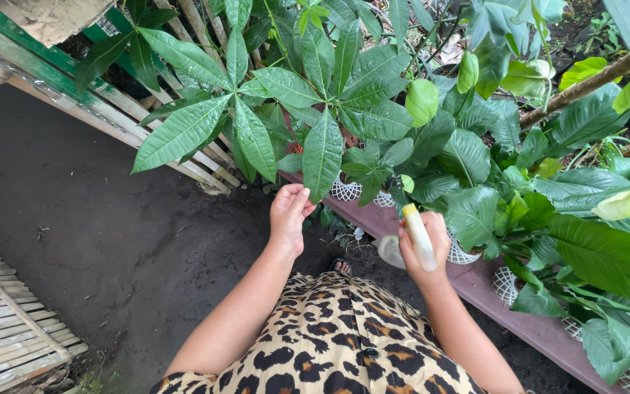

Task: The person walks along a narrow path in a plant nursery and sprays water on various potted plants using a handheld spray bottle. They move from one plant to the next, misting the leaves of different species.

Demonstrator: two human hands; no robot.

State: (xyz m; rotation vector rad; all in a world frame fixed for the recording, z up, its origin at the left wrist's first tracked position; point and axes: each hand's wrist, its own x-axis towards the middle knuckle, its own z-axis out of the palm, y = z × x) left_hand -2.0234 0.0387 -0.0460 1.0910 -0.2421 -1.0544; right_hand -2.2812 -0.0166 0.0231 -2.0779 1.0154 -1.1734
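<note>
My left hand [288,211] pinches the tip of a long green leaf [322,149] that hangs from a large palmate-leaved plant [257,87]. My right hand [424,252] is closed around a spray bottle [418,235] with a white and yellow head, its clear body showing below my fingers. The nozzle points up toward the foliage. Both hands are held above my leopard-print dress [329,343].
A brownish shelf [519,321] runs diagonally at right, carrying potted leafy plants in white lattice pots [346,191]. A slatted wooden fence [111,109] stands at upper left, bamboo slats [1,328] lie at lower left, and dark soil ground [96,219] lies between.
</note>
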